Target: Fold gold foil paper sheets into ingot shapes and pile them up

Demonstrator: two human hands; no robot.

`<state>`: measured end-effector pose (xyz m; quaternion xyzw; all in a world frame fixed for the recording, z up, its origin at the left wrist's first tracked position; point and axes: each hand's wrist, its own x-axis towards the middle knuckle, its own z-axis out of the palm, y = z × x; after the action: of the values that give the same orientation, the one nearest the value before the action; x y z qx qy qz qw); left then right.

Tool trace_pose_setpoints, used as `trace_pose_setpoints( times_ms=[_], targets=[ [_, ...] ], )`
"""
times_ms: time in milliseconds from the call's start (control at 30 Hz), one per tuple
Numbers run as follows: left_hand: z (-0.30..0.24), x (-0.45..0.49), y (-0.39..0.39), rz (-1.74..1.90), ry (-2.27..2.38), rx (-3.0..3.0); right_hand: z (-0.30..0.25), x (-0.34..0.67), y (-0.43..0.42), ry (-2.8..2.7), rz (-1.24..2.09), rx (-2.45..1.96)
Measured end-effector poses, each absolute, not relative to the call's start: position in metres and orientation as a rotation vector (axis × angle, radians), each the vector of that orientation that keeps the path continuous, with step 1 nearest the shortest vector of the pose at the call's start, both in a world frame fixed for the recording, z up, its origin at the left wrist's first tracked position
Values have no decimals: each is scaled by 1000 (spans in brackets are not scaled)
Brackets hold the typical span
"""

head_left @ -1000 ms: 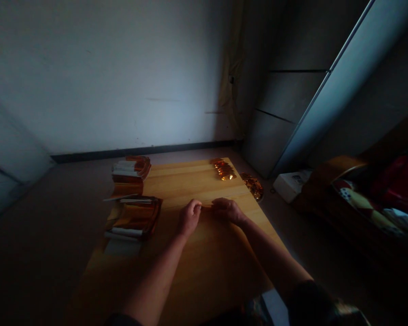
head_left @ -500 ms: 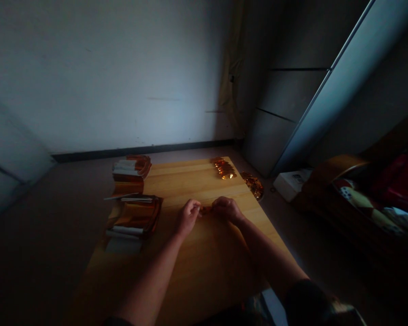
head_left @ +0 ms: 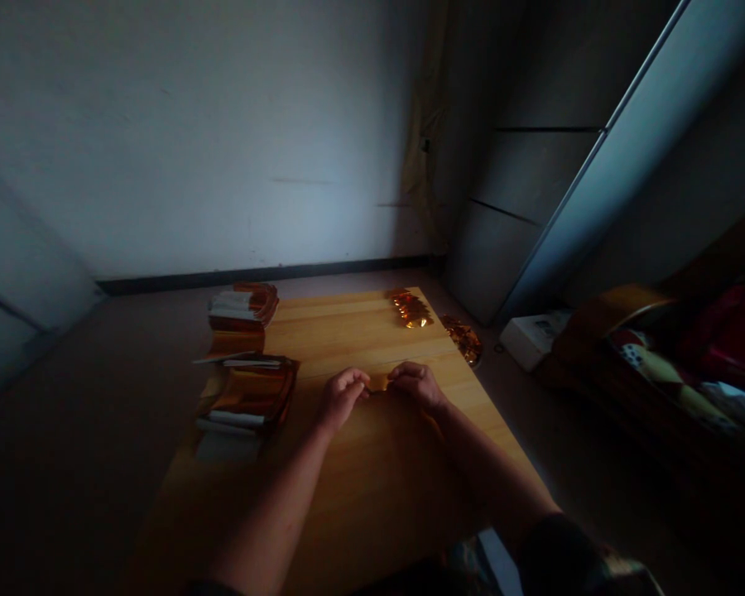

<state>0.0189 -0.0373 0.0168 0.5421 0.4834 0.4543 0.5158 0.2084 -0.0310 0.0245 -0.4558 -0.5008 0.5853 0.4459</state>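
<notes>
A small piece of gold foil paper (head_left: 379,383) is stretched between my two hands, low over the wooden table (head_left: 348,480). My left hand (head_left: 344,397) pinches its left end between thumb and fingers. Its right end is held in the closed fingers of my right hand (head_left: 417,385). The paper's ends are hidden by my fingertips. To the left lie stacks of gold and white foil paper sheets (head_left: 257,389), with another stack (head_left: 242,306) behind. At the far right corner sits a row of shiny folded gold foil pieces (head_left: 410,308).
Beyond the table's right edge, a heap of gold foil pieces (head_left: 463,339) rests low down. A white box (head_left: 531,338) stands on the floor beside a wooden seat (head_left: 627,306). A pale wall (head_left: 254,165) and a tall cabinet (head_left: 502,240) rise behind.
The gold foil paper between my hands has turned, showing a flatter, brighter face. My fingers have shifted slightly on it; the stacks are unmoved.
</notes>
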Motion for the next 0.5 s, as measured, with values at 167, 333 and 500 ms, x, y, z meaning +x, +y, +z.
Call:
trace_pose_setpoints(
  times_ms=[167, 333, 500],
  targets=[
    [17, 23, -40, 1155, 1275, 1403, 20, 205, -28, -1386, 1256, -1161],
    [13, 24, -38, 1235, 1408, 1522, 11, 201, -25, -1661, 994, -1193],
    [9, 15, -37, 1149, 1491, 1908, 6, 196, -26, -2053, 427, -1243]
  ],
)
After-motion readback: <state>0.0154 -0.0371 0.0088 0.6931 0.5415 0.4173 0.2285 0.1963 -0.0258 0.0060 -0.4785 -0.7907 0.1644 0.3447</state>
